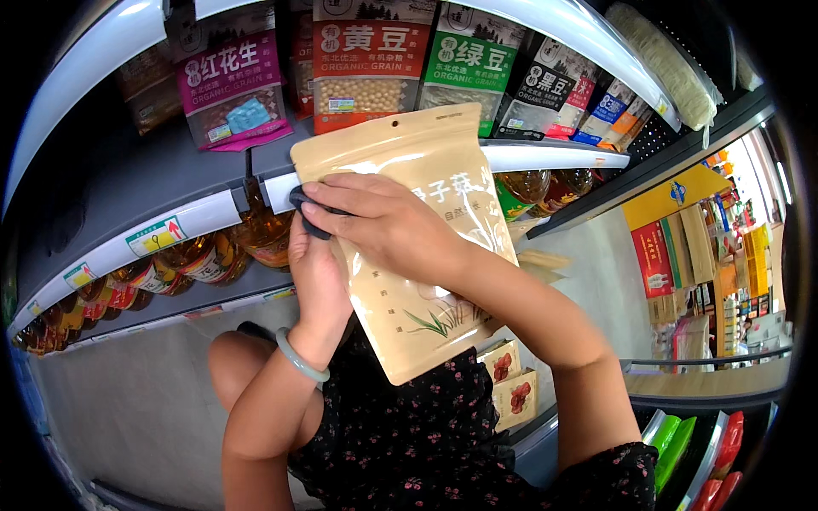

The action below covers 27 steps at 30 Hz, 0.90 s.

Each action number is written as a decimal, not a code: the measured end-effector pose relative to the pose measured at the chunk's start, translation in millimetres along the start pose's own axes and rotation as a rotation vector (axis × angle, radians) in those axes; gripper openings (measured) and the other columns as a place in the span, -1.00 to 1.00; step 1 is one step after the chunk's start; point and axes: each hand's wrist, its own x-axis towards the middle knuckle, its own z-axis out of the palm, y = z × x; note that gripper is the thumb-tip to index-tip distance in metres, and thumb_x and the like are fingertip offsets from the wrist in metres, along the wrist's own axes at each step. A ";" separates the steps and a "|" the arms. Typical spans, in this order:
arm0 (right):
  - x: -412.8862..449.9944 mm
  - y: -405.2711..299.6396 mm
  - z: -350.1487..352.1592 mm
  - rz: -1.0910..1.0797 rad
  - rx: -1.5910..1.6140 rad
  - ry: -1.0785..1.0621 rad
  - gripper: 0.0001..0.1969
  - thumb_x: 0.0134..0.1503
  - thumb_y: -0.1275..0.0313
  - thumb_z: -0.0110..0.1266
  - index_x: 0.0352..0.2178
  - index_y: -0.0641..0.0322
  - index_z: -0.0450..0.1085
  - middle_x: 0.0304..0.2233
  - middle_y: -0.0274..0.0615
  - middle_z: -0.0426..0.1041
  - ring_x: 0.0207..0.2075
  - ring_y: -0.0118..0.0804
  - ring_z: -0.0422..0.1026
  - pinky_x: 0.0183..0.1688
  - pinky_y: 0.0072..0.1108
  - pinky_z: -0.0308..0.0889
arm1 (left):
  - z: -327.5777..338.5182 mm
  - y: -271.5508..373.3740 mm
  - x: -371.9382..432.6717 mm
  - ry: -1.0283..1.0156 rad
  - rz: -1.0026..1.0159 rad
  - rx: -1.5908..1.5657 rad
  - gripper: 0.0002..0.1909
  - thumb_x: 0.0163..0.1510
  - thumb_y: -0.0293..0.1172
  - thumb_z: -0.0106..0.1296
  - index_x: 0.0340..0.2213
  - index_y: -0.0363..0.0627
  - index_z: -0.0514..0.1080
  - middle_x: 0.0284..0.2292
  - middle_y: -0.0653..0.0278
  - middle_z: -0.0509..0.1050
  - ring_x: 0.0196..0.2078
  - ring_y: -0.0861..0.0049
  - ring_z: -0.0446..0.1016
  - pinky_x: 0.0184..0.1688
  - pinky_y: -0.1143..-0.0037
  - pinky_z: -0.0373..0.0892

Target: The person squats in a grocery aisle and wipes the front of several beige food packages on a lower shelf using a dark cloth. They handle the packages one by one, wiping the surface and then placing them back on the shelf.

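Observation:
A tan, glossy stand-up food pouch (409, 306) with printed characters and grass drawings is held tilted before me. My left hand (316, 262), with a pale bangle on the wrist, supports the pouch's left edge from the side and partly behind. A dark cloth (313, 214) is bunched at that edge, between my two hands. My right hand (396, 223) lies across the pouch's front, its fingertips pressing on the dark cloth. The rest of the cloth is hidden under my fingers.
Grain pouches, among them a purple one (233, 83) and a red one (367, 70), stand on the shelf (275, 156) ahead. Oil bottles (208, 259) fill the level below. Brown pouches with red fruit pictures (516, 399) stand low at right. Another display rack (687, 255) is farther right.

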 end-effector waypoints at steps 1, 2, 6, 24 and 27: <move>0.7 7.5 4.2 -0.035 0.022 -0.014 -0.49 -0.05 0.60 0.14 0.01 0.13 0.45 0.05 -0.14 0.44 0.05 -0.01 0.41 0.09 -0.31 0.33 | 0.2 0.6 1.3 0.004 0.008 -0.023 -0.68 0.30 -0.32 -0.09 0.03 -0.13 0.32 -0.02 0.28 0.44 -0.04 0.54 0.47 -0.03 0.53 0.43; -2.9 13.7 0.7 -0.021 -0.003 -0.033 -0.49 -0.07 0.62 0.14 0.00 0.13 0.45 0.04 -0.14 0.44 0.04 0.00 0.42 0.09 -0.32 0.33 | 3.2 -1.3 -0.3 0.089 -0.013 -0.008 -0.79 0.33 -0.29 -0.14 -0.17 -0.18 0.36 -0.15 0.30 0.46 -0.15 0.68 0.42 -0.08 0.59 0.39; -25.6 36.8 -43.0 0.089 -0.059 -0.100 -0.48 -0.12 0.71 0.13 -0.05 0.16 0.48 0.01 -0.13 0.47 0.03 0.01 0.43 0.08 -0.35 0.34 | -1.1 0.3 -2.5 0.058 -0.022 0.064 -0.72 0.33 -0.22 -0.13 -0.20 -0.23 0.36 -0.24 0.30 0.50 -0.22 0.69 0.44 -0.14 0.59 0.41; 21.3 39.3 -2.3 -0.208 -0.173 -0.065 -0.63 0.03 0.46 0.08 -0.06 0.10 0.48 -0.03 -0.22 0.47 -0.06 -0.14 0.44 -0.02 -0.37 0.35 | -7.1 -3.6 2.1 0.070 0.051 0.217 -0.74 0.35 -0.27 -0.18 -0.15 -0.21 0.37 -0.19 0.31 0.49 -0.16 0.68 0.43 -0.06 0.59 0.37; 9.5 64.9 -29.5 -0.183 -0.223 -0.059 -0.65 0.05 0.41 0.10 -0.08 -0.01 0.50 -0.10 -0.21 0.49 -0.06 -0.12 0.44 -0.02 -0.37 0.35 | -15.6 -4.5 1.6 0.056 0.057 0.230 -0.70 0.35 -0.23 -0.16 -0.17 -0.24 0.38 -0.23 0.31 0.50 -0.21 0.71 0.43 -0.12 0.62 0.38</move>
